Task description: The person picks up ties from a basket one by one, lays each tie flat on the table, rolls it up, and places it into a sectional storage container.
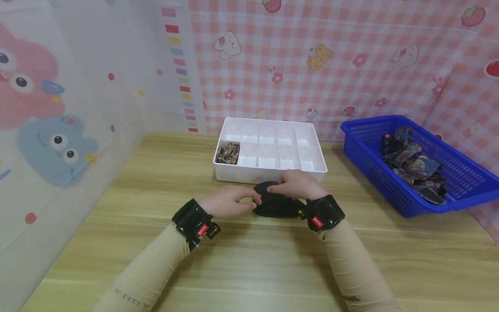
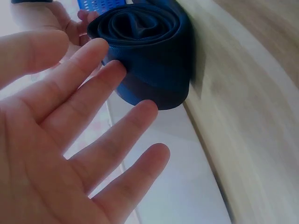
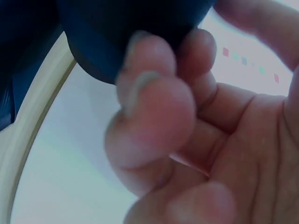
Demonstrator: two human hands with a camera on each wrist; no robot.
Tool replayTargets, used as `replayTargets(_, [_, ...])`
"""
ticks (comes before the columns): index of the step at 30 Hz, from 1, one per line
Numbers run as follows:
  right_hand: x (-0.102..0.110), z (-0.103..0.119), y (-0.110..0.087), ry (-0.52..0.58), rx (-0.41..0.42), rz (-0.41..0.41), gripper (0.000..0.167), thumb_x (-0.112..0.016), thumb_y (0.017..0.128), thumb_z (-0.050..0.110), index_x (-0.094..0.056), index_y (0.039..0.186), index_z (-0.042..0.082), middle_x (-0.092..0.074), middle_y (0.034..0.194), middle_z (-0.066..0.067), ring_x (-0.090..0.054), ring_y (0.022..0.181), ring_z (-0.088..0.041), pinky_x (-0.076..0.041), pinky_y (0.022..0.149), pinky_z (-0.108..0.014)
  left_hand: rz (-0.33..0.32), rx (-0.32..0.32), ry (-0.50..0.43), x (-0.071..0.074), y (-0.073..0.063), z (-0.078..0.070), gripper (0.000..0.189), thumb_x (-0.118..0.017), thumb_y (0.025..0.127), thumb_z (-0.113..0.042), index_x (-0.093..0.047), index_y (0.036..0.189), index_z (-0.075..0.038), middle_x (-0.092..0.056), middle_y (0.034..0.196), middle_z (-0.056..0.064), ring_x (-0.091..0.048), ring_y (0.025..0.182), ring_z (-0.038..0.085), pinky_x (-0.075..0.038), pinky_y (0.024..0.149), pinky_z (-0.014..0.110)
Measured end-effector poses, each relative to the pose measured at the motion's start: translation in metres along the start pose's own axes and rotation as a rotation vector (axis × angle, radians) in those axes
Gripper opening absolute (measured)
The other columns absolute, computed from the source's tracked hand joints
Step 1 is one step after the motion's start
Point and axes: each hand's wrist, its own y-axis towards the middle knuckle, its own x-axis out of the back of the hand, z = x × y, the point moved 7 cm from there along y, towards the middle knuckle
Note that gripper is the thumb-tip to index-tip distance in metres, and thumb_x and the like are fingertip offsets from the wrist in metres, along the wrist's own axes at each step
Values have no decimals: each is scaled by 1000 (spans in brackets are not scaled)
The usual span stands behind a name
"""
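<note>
A dark necktie, partly wound into a coil, lies on the table in front of the white box, its loose part trailing right. The left wrist view shows the spiral end of the coil. My left hand is at its left side, fingers straight and spread, fingertips right at the cloth. From the far right side my right hand holds it with curled fingers; the dark cloth fills the top of the right wrist view.
Just behind stands the white divided box, with a rolled patterned cloth in its front left compartment. A blue basket at right holds several crumpled patterned cloths. Printed fabric walls close the back and left.
</note>
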Motion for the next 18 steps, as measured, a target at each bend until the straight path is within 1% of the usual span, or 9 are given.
replayTargets(2, [-2,-1,0,-28,-12,11,43,-68,85,45,-60,59,10,-59,54,-1,-54,47,-14,-39,45,-26,-2,7,3,-1,1,1,23,-54,97,-20,-68,114,-12,-66,117,2,-60,108,20,-45,94,35])
replayTargets(5, [-6,-6,0,-32,-20,38,43,-71,83,44,-62,58,10,-60,53,-2,-56,45,-15,-40,45,-26,-10,40,12,-1,3,5,22,-55,96,-20,-68,112,-12,-67,112,1,-61,101,18,-46,90,34])
replayTargets(9, [-11,-13,2,23,5,76,41,-70,86,40,-64,62,7,-61,55,-3,-60,48,-17,-48,49,-27,-33,116,11,-1,4,13,14,-57,95,-21,-66,101,-13,-67,94,-3,-59,82,12,-48,75,32])
replayTargets(12, [-15,-13,4,60,31,111,38,-67,89,39,-65,67,8,-63,59,-3,-63,51,-17,-48,50,-27,-41,172,-7,-1,3,20,10,-58,95,-24,-61,95,-14,-62,82,-4,-54,70,12,-45,65,30])
replayTargets(13, [-16,-12,5,69,37,123,37,-66,90,38,-65,68,8,-63,61,-2,-64,52,-17,-47,49,-27,-44,184,-16,0,2,21,11,-58,95,-24,-60,94,-14,-61,80,-4,-53,68,12,-44,63,30])
replayTargets(15, [-19,-8,8,93,62,145,33,-64,91,36,-65,72,9,-64,64,-1,-64,54,-17,-43,47,-25,-62,210,-21,3,0,25,12,-58,95,-25,-60,94,-14,-61,80,-4,-54,69,11,-44,63,29])
replayTargets(18, [-24,-1,11,158,100,180,26,-60,93,29,-64,76,9,-65,68,-2,-65,57,-19,-39,44,-24,-94,234,-27,10,-3,29,13,-57,95,-27,-60,93,-14,-63,82,-2,-56,70,12,-45,63,30])
